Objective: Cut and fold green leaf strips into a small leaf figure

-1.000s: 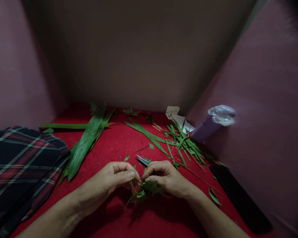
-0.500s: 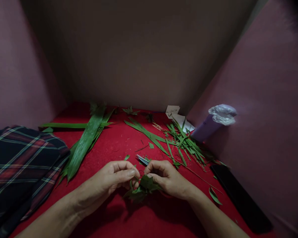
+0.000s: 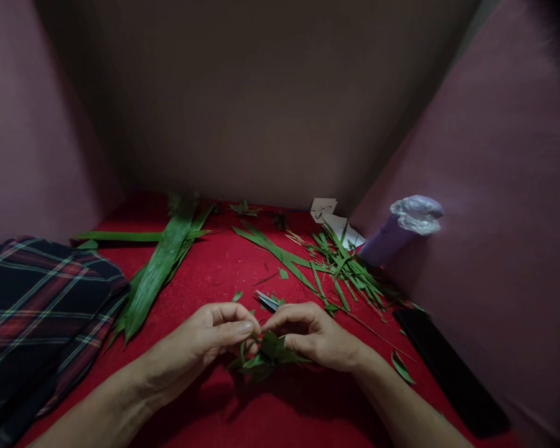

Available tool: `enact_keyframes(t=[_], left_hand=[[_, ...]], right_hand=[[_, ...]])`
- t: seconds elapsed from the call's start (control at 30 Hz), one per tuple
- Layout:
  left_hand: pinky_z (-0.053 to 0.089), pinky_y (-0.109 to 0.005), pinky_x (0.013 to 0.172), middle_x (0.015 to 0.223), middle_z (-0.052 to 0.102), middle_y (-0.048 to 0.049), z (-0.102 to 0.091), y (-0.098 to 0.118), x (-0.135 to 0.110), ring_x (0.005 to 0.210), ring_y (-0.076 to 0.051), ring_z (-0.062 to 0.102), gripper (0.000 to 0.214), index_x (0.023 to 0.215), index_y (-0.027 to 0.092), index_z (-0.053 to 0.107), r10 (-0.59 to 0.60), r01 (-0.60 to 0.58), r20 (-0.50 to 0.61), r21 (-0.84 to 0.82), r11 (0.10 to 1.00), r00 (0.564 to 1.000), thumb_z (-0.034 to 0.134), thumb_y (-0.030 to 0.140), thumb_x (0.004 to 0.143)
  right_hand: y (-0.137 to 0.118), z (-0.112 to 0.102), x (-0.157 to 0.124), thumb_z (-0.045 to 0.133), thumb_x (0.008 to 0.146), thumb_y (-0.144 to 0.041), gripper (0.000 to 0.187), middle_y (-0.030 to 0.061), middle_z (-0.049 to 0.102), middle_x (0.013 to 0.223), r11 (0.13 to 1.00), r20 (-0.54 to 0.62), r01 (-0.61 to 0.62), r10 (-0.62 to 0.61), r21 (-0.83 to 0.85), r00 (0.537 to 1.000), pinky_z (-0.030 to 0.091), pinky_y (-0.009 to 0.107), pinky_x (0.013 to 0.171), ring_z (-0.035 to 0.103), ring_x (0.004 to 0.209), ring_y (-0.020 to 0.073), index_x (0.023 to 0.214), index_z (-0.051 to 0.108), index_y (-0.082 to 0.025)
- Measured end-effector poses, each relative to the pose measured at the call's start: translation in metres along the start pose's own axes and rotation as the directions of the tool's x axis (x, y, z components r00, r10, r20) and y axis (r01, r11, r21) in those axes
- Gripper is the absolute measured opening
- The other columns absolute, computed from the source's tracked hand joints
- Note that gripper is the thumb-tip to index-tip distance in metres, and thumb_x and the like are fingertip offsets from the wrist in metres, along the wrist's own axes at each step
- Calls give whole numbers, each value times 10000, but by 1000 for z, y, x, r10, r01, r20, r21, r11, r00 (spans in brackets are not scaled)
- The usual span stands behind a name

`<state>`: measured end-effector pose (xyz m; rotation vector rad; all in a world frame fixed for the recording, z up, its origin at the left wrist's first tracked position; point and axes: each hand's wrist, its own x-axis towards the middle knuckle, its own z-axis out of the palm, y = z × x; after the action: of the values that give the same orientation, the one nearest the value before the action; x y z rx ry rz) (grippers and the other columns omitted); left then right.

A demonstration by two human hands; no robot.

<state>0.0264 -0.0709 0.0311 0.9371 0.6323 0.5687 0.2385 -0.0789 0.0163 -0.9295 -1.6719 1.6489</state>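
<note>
Both hands meet low in the middle over a red cloth surface (image 3: 224, 274). My left hand (image 3: 205, 342) and my right hand (image 3: 312, 336) are closed in pinches on a small folded green leaf piece (image 3: 266, 354), their fingertips touching above it. Thin leaf strips curl out under the fingers. The tips of a pair of scissors (image 3: 267, 301) lie just behind the hands, partly hidden by my right fingers.
Long broad green leaves (image 3: 156, 270) lie at the left, cut leaf strips (image 3: 340, 267) at the right back. A plaid cloth (image 3: 32, 311) covers the left edge. A purple tube with a plastic-wrapped end (image 3: 401, 230) and a dark flat object (image 3: 443, 367) sit at the right.
The leaf piece has turned and dropped a little between the fingers, and the fingertips have closed together above it. The hands have stayed in place.
</note>
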Motion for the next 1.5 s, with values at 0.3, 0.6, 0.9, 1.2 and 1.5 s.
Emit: enact_keyframes(t=[0.3,0.6,0.9,1.2,1.5], left_hand=[[374,-284,667,723,615,-56,0,-1,1,679,-147,528,129,803,113,631,-16,16,-9,-12,1000,1000,551,211,780],[379,-274,655,694,620,-50,0,-1,0,660,-140,527,137,787,112,655,-32,32,-10,-10,999,999,576,221,759],[383,-260,637,692,620,-51,2,0,0,645,-136,528,114,769,112,651,-41,41,-12,-24,999,999,602,210,736],[370,-235,590,648,617,-38,2,-2,-1,596,-118,513,96,737,108,667,-58,57,-23,-7,998,998,637,193,701],[364,-227,582,675,619,-24,-1,-3,1,599,-107,512,115,789,123,659,-42,43,-43,32,999,998,655,174,686]], right_hand=[[8,-1,1,573,747,-103,112,-12,547,709,945,-44,74,-92,-320,995,409,240,638,504,681,119,746,655,-179],[2,2,0,548,773,-162,189,4,591,790,995,31,-7,10,-97,999,427,250,637,536,704,123,949,613,-182],[5,2,0,537,764,-140,67,-13,538,712,973,5,23,-23,-228,1000,403,215,583,474,614,95,765,599,-165],[-6,4,-2,470,747,-80,129,-52,463,596,897,4,11,-10,-441,1000,329,177,484,397,522,75,761,561,-170],[-4,-2,-4,515,761,-111,91,-37,536,646,727,-2,54,-77,-684,997,347,192,533,462,568,88,762,575,-180]])
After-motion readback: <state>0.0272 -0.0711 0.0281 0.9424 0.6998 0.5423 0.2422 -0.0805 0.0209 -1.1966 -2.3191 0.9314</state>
